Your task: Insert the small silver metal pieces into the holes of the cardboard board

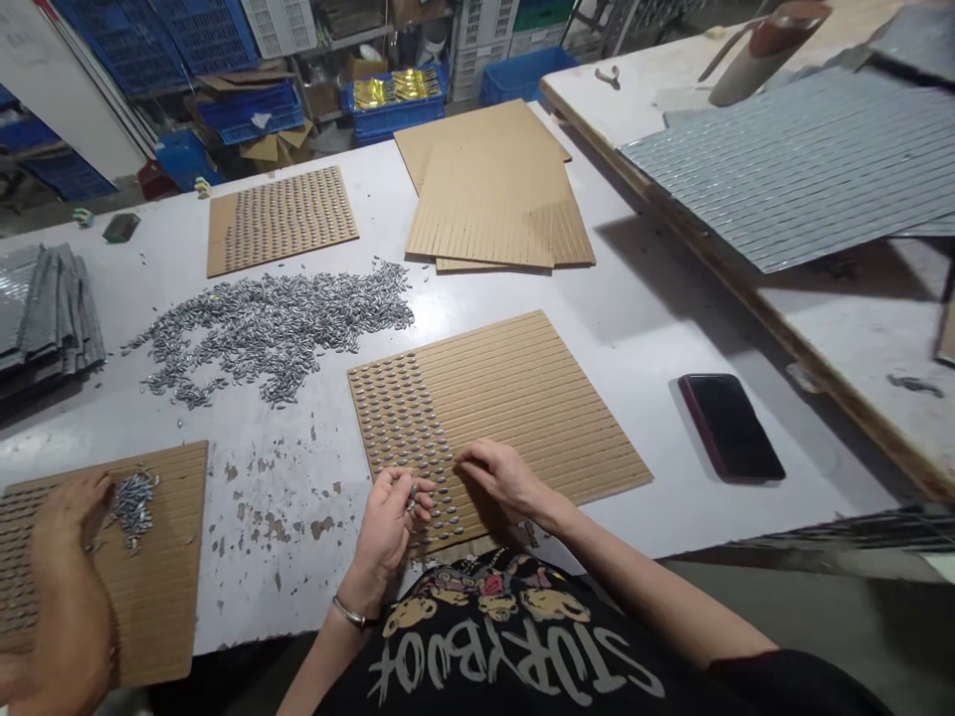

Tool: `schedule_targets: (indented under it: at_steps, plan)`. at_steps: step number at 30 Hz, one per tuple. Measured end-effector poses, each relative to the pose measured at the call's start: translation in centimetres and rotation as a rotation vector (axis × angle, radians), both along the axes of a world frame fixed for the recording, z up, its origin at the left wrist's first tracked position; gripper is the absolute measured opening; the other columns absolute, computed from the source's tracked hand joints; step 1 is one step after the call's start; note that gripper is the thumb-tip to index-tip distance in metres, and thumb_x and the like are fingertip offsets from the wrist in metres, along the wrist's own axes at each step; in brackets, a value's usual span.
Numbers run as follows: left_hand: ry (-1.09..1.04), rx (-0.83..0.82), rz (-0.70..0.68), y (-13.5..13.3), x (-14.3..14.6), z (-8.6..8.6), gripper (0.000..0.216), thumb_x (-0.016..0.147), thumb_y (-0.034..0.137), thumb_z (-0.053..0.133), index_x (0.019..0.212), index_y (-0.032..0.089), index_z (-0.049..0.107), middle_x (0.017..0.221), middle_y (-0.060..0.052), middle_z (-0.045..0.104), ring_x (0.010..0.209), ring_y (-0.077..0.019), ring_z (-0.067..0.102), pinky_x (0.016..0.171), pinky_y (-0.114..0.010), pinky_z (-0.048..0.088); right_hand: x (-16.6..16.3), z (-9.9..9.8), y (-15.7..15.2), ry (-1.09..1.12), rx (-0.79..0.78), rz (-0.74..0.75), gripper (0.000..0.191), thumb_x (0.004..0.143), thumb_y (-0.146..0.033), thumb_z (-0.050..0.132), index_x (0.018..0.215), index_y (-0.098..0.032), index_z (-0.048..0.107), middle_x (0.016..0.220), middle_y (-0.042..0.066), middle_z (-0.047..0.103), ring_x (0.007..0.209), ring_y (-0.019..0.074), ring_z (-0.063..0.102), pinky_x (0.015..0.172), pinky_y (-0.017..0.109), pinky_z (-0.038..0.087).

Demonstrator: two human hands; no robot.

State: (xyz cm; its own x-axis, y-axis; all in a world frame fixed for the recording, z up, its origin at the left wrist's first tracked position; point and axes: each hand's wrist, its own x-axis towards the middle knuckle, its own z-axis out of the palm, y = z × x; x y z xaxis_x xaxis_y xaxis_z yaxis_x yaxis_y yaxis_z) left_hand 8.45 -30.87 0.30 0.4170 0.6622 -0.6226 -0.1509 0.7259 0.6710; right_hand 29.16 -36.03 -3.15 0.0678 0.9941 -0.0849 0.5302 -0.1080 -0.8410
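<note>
White table (634,328), slotted board (522,398) under both hands: left hand (388,517) pinching pellets (413,490) (right hand (499,475) empty, fingertips down).

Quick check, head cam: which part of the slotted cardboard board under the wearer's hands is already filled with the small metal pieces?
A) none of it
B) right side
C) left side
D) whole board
C: on the slotted cardboard board the small metal pieces fill only the left columns, the right slots are bare, and the left hand and right hand work at the filled edge.
</note>
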Motion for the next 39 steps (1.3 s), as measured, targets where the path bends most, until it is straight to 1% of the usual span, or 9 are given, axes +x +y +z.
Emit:
schedule_targets:
  at_steps: [6, 11, 13, 16, 20, 26, 33, 35, 39]
  plan:
    - [0.027, 0.046, 0.055, 0.7, -0.5, 0.1, 0.032, 0.072, 0.039, 0.075, 0.081, 0.015, 0.055, 0.076, -0.003, 0.066, 0.051, -0.005, 0.051, 0.043, -0.015, 0.04, -2.0, -0.5, 0.6, -0.146, -0.087, -0.024, 0.01, 0.086, -0.021, 0.053, 0.082, -0.02, 0.062, 0.078, 0.001, 0.064, 0.074, 0.015, 0.057, 0.068, 0.025, 0.04]
    - [-0.074, -0.04, 0.077, 0.1, -0.3, -0.1, 0.03, 0.069, 0.025, 0.077, 0.093, 0.012, 0.063, 0.099, -0.01, 0.068, 0.078, -0.0113, 0.063, 0.068, -0.02, 0.051, -2.4, -0.5, 0.7, -0.314, -0.167, -0.039, 0.009, 0.087, -0.022, 0.053, 0.085, -0.021, 0.062, 0.085, 0.003, 0.064, 0.079, 0.0159, 0.057, 0.069, 0.025, 0.039]
    - [-0.105, -0.067, 0.051, -0.2, -0.3, -0.1, 0.03, 0.072, 0.022, 0.075, 0.097, 0.011, 0.062, 0.101, -0.012, 0.068, 0.079, -0.0127, 0.064, 0.069, -0.022, 0.052, -2.3, 0.0, 0.5, -0.275, -0.16, -0.059, 0.008, 0.086, -0.022, 0.053, 0.086, -0.021, 0.061, 0.082, 0.003, 0.064, 0.075, 0.0159, 0.057, 0.067, 0.025, 0.039]
    - [-0.136, -0.068, 0.006, -0.7, 0.0, 0.1, 0.03, 0.077, 0.023, 0.07, 0.102, 0.013, 0.057, 0.102, -0.012, 0.067, 0.076, -0.0132, 0.064, 0.065, -0.023, 0.051, -2.4, 1.3, -0.2, -0.114, -0.029, -0.109, 0.011, 0.088, -0.026, 0.052, 0.087, -0.02, 0.06, 0.076, 0.002, 0.062, 0.071, 0.0155, 0.056, 0.067, 0.026, 0.041]
    - [-0.169, -0.056, -0.094, -1.4, 0.7, 0.4, 0.039, 0.078, 0.027, 0.07, 0.11, 0.015, 0.05, 0.093, -0.01, 0.067, 0.075, -0.0165, 0.066, 0.065, -0.027, 0.052, -2.6, 3.2, -1.2, 0.025, 0.12, 0.054, 0.018, 0.092, -0.03, 0.048, 0.093, -0.021, 0.063, 0.085, 0.004, 0.063, 0.075, 0.0151, 0.057, 0.069, 0.026, 0.044]
    - [-0.118, -0.015, -0.239, -2.0, 1.6, 0.0, 0.041, 0.08, 0.035, 0.067, 0.11, 0.016, 0.046, 0.084, -0.006, 0.066, 0.069, -0.0151, 0.065, 0.065, -0.027, 0.052, -2.5, 3.3, -2.1, -0.12, 0.097, 0.189, 0.017, 0.092, -0.027, 0.048, 0.088, -0.021, 0.063, 0.082, 0.005, 0.06, 0.074, 0.0155, 0.055, 0.067, 0.026, 0.043]
    - [-0.041, 0.091, -0.606, -2.3, 1.3, 0.9, 0.035, 0.087, 0.039, 0.056, 0.111, 0.016, 0.045, 0.07, -0.004, 0.065, 0.062, -0.016, 0.066, 0.062, -0.028, 0.051, -2.0, 3.7, -3.4, -0.088, -0.039, 0.266, 0.01, 0.086, -0.021, 0.054, 0.078, -0.02, 0.06, 0.075, 0.002, 0.061, 0.069, 0.0148, 0.055, 0.062, 0.025, 0.04]
    - [-0.022, 0.077, -0.591, -2.3, 1.3, 0.9, 0.034, 0.087, 0.039, 0.056, 0.109, 0.016, 0.045, 0.076, -0.006, 0.067, 0.063, -0.0161, 0.066, 0.063, -0.03, 0.053, -1.4, 3.7, -3.7, -0.035, -0.097, 0.236, 0.009, 0.084, -0.019, 0.055, 0.077, -0.021, 0.061, 0.07, 0.0, 0.061, 0.065, 0.0138, 0.055, 0.059, 0.024, 0.039]
    - [0.014, 0.041, -0.353, -1.7, 0.9, 0.5, 0.034, 0.081, 0.04, 0.065, 0.096, 0.016, 0.047, 0.091, -0.011, 0.068, 0.071, -0.0165, 0.067, 0.064, -0.029, 0.054, 0.0, 2.7, -3.8, -0.033, -0.044, 0.147, 0.018, 0.087, -0.019, 0.049, 0.094, -0.021, 0.065, 0.079, 0.004, 0.064, 0.072, 0.0156, 0.057, 0.066, 0.026, 0.042]
